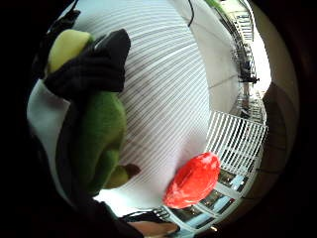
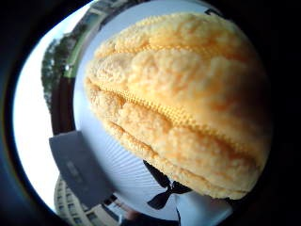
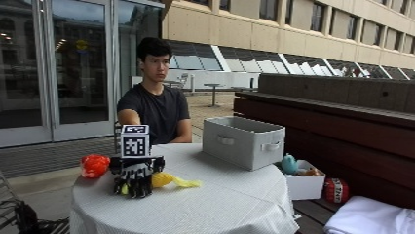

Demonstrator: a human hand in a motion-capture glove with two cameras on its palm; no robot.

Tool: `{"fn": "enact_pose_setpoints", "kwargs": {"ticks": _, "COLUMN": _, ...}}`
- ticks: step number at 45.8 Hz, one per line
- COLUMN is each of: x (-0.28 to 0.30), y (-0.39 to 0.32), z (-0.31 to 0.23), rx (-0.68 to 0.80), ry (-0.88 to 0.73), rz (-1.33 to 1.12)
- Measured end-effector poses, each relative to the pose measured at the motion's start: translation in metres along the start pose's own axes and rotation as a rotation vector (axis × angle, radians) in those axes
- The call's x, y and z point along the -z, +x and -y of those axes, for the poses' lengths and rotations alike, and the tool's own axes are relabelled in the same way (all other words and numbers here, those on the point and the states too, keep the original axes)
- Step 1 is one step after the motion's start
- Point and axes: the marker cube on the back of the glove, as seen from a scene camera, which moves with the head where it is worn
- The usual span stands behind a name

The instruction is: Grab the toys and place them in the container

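Grey container (image 3: 243, 141) at tabletop (image 3: 214, 195) far edge; grip (image 3: 136, 178) clamped on yellow-green toy (image 3: 162, 180); red toy (image 3: 95, 165) at left edge.

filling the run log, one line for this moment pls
hand: on yellow toy, fingers curled round it | red toy: on table | bin: on table, no toys seen inside

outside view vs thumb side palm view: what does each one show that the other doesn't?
Outside only: the grey container, the red toy at the table's edge, the person, and the gloved right hand resting on the yellow toy. Thumb side only: that toy's fuzzy, seamed surface close to the palm, filling the view. Both: the yellow toy and the striped tablecloth.
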Motion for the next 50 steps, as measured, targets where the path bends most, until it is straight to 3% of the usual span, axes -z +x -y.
{"fn": "enact_pose_setpoints", "kwargs": {"ticks": 10, "x": 0.014, "y": 0.000, "z": -0.004, "rx": 0.144, "ry": 0.138, "rz": -0.010}}
{"fn": "enact_pose_setpoints", "kwargs": {"ticks": 19, "x": 0.046, "y": -0.004, "z": -0.010, "rx": 0.173, "ry": 0.072, "rz": -0.082}}
{"fn": "enact_pose_setpoints", "kwargs": {"ticks": 26, "x": 0.092, "y": -0.021, "z": -0.029, "rx": 0.161, "ry": 0.018, "rz": -0.110}}
{"fn": "enact_pose_setpoints", "kwargs": {"ticks": 38, "x": 0.186, "y": -0.071, "z": -0.071, "rx": 0.172, "ry": 0.139, "rz": -0.081}}
{"fn": "enact_pose_setpoints", "kwargs": {"ticks": 42, "x": 0.211, "y": -0.087, "z": -0.089, "rx": 0.136, "ry": 0.160, "rz": -0.067}}
{"fn": "enact_pose_setpoints", "kwargs": {"ticks": 47, "x": 0.241, "y": -0.117, "z": -0.113, "rx": -0.054, "ry": 0.146, "rz": -0.035}}
{"fn": "enact_pose_setpoints", "kwargs": {"ticks": 50, "x": 0.256, "y": -0.128, "z": -0.122, "rx": 0.106, "ry": 0.235, "rz": -0.021}}
